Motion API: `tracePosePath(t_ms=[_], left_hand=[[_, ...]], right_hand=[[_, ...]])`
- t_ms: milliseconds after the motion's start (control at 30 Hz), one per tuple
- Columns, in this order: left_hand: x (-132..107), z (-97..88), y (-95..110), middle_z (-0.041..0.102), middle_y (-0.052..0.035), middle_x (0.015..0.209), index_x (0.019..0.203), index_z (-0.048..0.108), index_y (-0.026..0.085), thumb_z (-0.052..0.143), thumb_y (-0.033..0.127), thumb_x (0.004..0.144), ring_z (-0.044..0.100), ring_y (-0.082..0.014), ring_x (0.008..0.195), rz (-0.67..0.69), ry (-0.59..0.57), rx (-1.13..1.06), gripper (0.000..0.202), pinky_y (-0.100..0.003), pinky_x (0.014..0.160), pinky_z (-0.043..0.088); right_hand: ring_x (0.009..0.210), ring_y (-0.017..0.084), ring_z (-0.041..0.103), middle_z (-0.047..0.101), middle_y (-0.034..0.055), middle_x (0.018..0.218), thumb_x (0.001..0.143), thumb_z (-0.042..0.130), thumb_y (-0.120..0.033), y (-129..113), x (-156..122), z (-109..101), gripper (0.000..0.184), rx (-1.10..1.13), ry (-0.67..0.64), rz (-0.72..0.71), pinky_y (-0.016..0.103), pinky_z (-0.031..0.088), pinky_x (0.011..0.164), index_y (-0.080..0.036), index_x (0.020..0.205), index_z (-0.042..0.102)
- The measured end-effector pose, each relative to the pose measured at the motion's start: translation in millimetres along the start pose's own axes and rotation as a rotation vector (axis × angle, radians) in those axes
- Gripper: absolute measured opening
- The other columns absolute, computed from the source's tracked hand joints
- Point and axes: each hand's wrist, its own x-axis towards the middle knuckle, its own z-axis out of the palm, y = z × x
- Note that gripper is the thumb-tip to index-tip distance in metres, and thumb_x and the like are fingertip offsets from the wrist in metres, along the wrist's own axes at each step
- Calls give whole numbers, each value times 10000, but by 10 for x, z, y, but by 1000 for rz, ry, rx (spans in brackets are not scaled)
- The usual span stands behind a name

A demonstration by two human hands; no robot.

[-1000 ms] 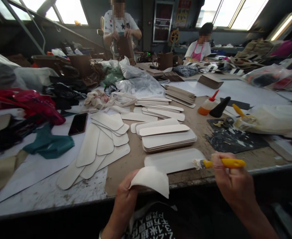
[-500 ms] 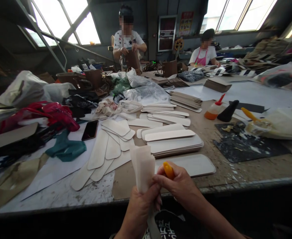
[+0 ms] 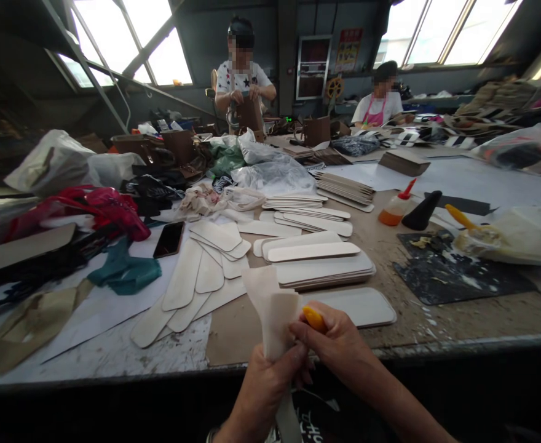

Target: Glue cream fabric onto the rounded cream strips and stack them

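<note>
My left hand (image 3: 273, 381) is closed around a bundle of thin cream strips (image 3: 277, 323), held upright over the table's front edge. Its top fans out, with one strip leaning left, and its tail hangs below the fist. A tool with a yellow handle (image 3: 314, 319) is gripped in my right hand (image 3: 339, 341); its working end is hidden. The right thumb and fingertips touch the right edge of the bundle. Just beyond my hands lie a pale, round-ended panel (image 3: 358, 307) and a stack of similar panels (image 3: 326, 267).
Fanned pale panels (image 3: 182, 277) and a phone (image 3: 169, 239) lie to the left. On the right are a glue bottle (image 3: 396, 206), a black cone-shaped object (image 3: 422, 210), a smeared black board (image 3: 459, 271) and a plastic bag (image 3: 529, 234). Two people work across the table.
Both hands have shifted slightly right with the bundle. One strip at the top now splays further left, apart from the others. The view has tilted slightly.
</note>
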Motion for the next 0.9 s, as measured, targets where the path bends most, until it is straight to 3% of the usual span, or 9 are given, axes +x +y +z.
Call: tracePosePath(t_ms=[133,300,600,767,900], left_hand=[[-7,-13,2,638,-42,582,688,688,107,691,485,690,540,-90,501,60,13,-36,378,-194,510,421],[51,-52,-106,709,-105,749,816,704,94,722,493,651,653,-199,679,10,105,-141,432,-308,684,533],[4,45,-111,719,-106,725,790,704,79,760,437,624,675,-227,706,9,218,-224,399,-336,734,550],[33,33,-88,710,-100,709,792,698,80,737,491,632,669,-210,683,-5,195,-262,443,-294,682,543],[41,6,-64,693,-79,638,776,681,85,733,521,622,648,-169,606,-34,256,-292,465,-265,655,537]], right_hand=[[485,95,462,455,-44,548,870,472,-388,39,-6,-39,309,-167,-4,-92,214,388,474,-196,630,444],[574,113,470,486,-9,620,877,445,-307,107,10,-56,314,-490,112,-252,228,390,548,-186,588,469],[593,115,473,483,-11,635,887,444,-364,199,17,-71,321,-365,209,-183,231,408,576,-185,623,481],[598,116,482,491,-7,652,892,447,-345,211,24,-50,311,-438,223,-228,234,403,582,-188,627,487],[590,116,467,469,-16,628,898,439,-307,193,40,-46,299,-529,273,-293,235,395,581,-200,619,450]])
